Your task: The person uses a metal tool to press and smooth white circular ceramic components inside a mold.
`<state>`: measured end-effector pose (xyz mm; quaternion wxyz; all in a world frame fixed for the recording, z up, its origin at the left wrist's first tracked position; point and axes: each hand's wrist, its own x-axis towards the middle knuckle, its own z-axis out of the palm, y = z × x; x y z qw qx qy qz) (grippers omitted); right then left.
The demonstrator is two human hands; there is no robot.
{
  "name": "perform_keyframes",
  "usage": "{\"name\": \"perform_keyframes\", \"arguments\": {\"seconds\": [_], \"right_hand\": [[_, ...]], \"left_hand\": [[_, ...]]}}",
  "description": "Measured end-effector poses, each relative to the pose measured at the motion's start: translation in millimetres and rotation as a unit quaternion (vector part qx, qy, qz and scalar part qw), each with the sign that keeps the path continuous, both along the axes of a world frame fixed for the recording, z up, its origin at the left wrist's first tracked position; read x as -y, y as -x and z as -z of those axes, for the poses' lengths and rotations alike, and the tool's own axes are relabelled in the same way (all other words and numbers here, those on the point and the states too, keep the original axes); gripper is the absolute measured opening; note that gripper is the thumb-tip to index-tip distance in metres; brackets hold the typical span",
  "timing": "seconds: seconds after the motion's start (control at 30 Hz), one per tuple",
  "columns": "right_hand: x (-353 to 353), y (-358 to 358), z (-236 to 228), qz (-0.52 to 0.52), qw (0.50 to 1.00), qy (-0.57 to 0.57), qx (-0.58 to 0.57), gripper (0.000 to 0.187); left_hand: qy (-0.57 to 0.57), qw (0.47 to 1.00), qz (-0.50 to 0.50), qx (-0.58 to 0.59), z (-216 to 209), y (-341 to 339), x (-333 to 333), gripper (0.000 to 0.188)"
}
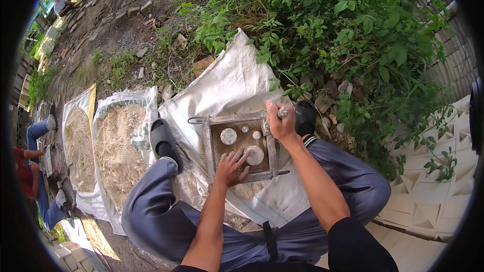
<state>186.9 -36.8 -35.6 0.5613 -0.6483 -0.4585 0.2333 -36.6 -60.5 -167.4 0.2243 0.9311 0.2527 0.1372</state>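
Between my feet lies a rectangular wooden frame (pixel 206 143), coated in pale dust and packed with brown sand (pixel 241 143). Set in the sand are a large round grey disc (pixel 256 155), a mid-sized one (pixel 228 136) and two small ones. My left hand (pixel 232 167) rests over the frame's lower left part, fingers spread, fingertips at the large disc's edge. At the frame's right side my right hand (pixel 281 120) is closed round a grey rod-like tool (pixel 284 112). Its rounded end sticks out of the fist; the rest is mostly hidden.
A white woven sheet (pixel 237 80) lies under the frame. To the left are two opened sacks of pale sand (pixel 121 136). Leafy plants (pixel 322 30) grow at the far right, above white patterned blocks (pixel 418 191). Another person (pixel 38 171) sits at the left edge.
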Motion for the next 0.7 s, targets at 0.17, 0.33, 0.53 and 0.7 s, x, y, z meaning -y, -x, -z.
{"name": "perform_keyframes", "arguments": {"seconds": [0.17,0.33,0.53,0.7], "right_hand": [[1,-7,2,-0.019,1.0,-0.006,0.018,0.042],[5,-1,-5,0.046,0.989,0.081,-0.113,0.046],[44,18,-29,0.034,0.995,0.074,-0.059,0.052],[87,41,-33,0.025,0.988,0.123,-0.085,0.047]], "left_hand": [[0.017,1.0,0.003,0.015,-8,-8,-5,0.063],[0.018,1.0,-0.008,0.017,-2,1,0,0.063],[0.008,0.999,0.004,0.035,-3,-4,-1,0.064],[0.008,1.0,0.003,0.026,-2,-3,-2,0.064]]}}
